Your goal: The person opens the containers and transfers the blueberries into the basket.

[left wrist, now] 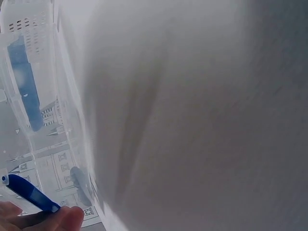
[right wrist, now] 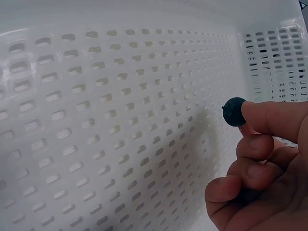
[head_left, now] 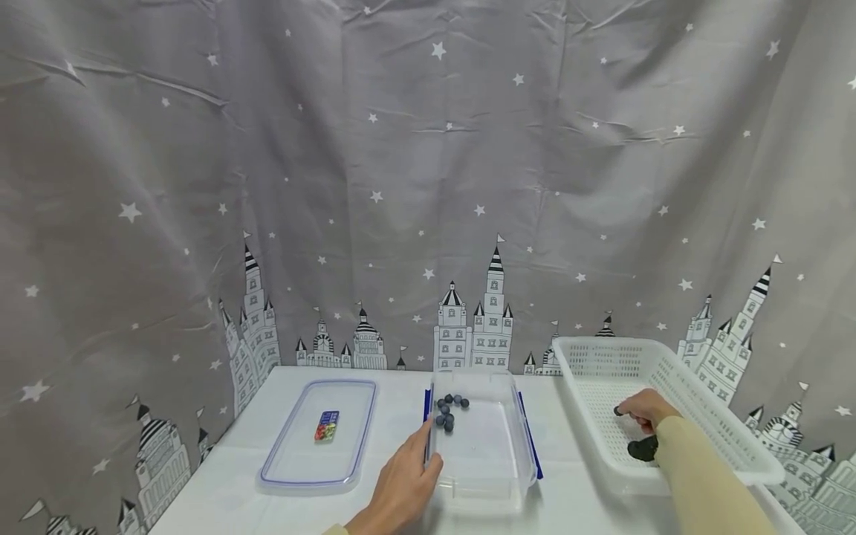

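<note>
Between thumb and index finger, my right hand (head_left: pixel 647 407) pinches a dark blueberry (right wrist: pixel 234 111) inside the white perforated basket (head_left: pixel 605 394). Its other fingers are curled toward the palm, with a dark patch behind them. At the left side of a clear plastic container (head_left: pixel 478 453), my left hand (head_left: pixel 404 479) rests with its index finger straight along the wall. In the left wrist view, its fingertips (left wrist: pixel 72 216) are right at a blue latch flap (left wrist: pixel 31 192). Several blueberries (head_left: pixel 449 409) lie in the container's far left part.
A clear lid (head_left: pixel 281 464) with a blue-edged rim lies left of the container, bearing a small colourful label (head_left: pixel 327 426). A dark object (head_left: pixel 643 449) shows beneath my right wrist. Behind the white table (head_left: pixel 241 505) hangs a grey curtain (head_left: pixel 401 148) with castles and stars.
</note>
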A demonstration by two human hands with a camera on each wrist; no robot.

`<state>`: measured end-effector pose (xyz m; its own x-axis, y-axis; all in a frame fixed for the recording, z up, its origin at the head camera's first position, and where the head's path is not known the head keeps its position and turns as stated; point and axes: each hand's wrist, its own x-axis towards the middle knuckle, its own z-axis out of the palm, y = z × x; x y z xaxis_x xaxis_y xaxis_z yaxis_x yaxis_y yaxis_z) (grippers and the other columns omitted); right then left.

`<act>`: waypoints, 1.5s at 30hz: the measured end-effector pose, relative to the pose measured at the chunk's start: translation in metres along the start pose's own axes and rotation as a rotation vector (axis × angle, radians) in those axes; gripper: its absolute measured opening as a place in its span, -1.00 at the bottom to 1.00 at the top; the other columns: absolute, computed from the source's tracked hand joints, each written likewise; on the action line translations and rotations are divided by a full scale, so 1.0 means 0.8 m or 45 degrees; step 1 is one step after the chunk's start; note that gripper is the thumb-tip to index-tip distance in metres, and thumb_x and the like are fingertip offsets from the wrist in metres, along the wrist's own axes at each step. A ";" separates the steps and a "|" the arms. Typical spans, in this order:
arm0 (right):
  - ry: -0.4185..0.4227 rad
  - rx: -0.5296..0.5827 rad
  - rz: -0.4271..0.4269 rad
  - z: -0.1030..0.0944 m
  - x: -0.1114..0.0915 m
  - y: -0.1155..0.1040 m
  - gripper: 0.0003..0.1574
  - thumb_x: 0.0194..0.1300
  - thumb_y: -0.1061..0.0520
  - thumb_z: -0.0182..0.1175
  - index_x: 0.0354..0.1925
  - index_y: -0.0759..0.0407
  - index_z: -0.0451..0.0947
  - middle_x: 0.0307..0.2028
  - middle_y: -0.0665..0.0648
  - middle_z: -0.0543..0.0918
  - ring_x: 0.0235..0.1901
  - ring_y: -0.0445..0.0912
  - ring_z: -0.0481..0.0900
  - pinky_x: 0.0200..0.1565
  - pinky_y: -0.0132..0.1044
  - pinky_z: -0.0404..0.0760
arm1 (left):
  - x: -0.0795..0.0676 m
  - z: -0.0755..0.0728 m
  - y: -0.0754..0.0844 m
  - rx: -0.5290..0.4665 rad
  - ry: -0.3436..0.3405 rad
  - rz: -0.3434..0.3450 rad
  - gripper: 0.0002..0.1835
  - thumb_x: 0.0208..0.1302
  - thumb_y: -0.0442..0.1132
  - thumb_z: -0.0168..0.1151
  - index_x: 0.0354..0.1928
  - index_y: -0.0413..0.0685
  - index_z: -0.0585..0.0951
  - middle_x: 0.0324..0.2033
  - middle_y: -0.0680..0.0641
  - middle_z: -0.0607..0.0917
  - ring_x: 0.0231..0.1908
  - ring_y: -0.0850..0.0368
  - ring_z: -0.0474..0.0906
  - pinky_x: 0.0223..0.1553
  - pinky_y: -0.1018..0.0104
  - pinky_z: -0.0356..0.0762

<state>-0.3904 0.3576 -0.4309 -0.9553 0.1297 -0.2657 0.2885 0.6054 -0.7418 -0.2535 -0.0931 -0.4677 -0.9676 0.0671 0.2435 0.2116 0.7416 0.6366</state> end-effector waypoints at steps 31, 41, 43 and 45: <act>-0.122 -0.033 -0.527 0.023 -0.024 -0.144 -0.52 0.43 0.12 0.14 0.13 0.48 0.53 -0.57 -0.07 0.34 -0.63 -0.23 0.16 -0.48 -0.35 0.30 | -0.001 0.006 -0.002 0.019 0.019 -0.006 -0.34 0.41 -0.05 0.00 0.50 -0.11 0.28 0.33 -0.26 0.48 0.31 -0.26 0.44 0.25 -0.20 0.41; -0.332 0.134 -0.537 0.062 -0.033 -0.184 -0.52 0.48 0.09 0.13 0.18 0.43 0.50 -0.66 -0.11 0.24 -0.64 -0.22 0.12 -0.42 -0.32 0.33 | 0.000 0.009 -0.001 0.021 0.015 -0.013 -0.33 0.40 -0.05 -0.02 0.51 -0.12 0.27 0.32 -0.24 0.49 0.30 -0.24 0.44 0.24 -0.21 0.42; -0.355 0.150 -0.540 0.073 -0.033 -0.190 -0.53 0.48 0.09 0.12 0.18 0.41 0.52 -0.65 -0.08 0.27 -0.63 -0.20 0.13 -0.41 -0.31 0.33 | 0.000 0.009 -0.001 0.027 0.012 -0.017 -0.33 0.40 -0.05 -0.02 0.51 -0.12 0.27 0.32 -0.24 0.49 0.30 -0.24 0.45 0.24 -0.21 0.42; -0.384 0.166 -0.548 0.083 -0.034 -0.196 -0.54 0.47 0.09 0.13 0.16 0.39 0.53 -0.61 -0.05 0.31 -0.60 -0.18 0.15 -0.39 -0.30 0.34 | 0.000 0.008 0.000 0.030 0.013 -0.021 -0.33 0.39 -0.06 -0.03 0.50 -0.12 0.27 0.31 -0.24 0.49 0.29 -0.24 0.45 0.23 -0.21 0.42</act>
<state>-0.4055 0.2069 -0.3483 -0.9335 -0.3515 -0.0716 -0.1010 0.4491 -0.8878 -0.2546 -0.0886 -0.4725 -0.9695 0.0477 0.2404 0.1919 0.7579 0.6235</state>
